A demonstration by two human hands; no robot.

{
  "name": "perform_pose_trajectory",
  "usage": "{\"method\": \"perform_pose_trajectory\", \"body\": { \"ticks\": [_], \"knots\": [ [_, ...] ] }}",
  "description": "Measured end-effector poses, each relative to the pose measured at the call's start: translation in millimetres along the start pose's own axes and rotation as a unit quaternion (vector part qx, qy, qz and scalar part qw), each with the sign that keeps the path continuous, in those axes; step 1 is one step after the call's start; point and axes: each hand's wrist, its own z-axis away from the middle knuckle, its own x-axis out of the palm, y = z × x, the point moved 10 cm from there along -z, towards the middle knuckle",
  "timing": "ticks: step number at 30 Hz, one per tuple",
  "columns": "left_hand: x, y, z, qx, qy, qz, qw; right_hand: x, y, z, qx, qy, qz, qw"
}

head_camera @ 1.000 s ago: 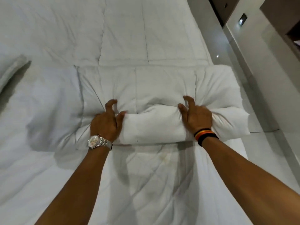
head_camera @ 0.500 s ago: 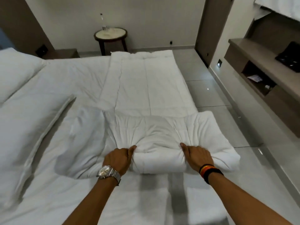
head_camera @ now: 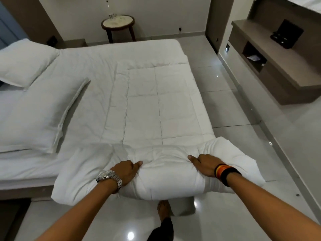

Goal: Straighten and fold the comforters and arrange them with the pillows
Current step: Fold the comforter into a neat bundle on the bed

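white comforter: folded end bunched at bed foot
grip: my left hand and right hand both clutch the fold
risk: bulky roll overhangs, could slide floorward

Hotel-type bedroom: white-sheeted bed with pillows at 10 o'clock, round side table at 12, built-in wall shelf at 2, glossy tiled floor

Bare forearms, no sleeves. A silver metal-link watch on the left wrist; black, orange and yellow bands on the right. Bare foot, dark trouser leg.
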Motion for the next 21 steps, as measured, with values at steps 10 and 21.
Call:
{"method": "perform_pose_trajectory", "body": {
  "ticks": [10, 21],
  "knots": [
    [-186, 33, -82, 0.049, 0.4, -0.069, 0.913, -214, -77, -143, -0.034, 0.259, 0.103, 0.96],
    [-93, 12, -289, 0.051, 0.284, 0.006, 0.958, -179, -40, -224, -0.091, 0.43, -0.015, 0.898]
  ]
}}
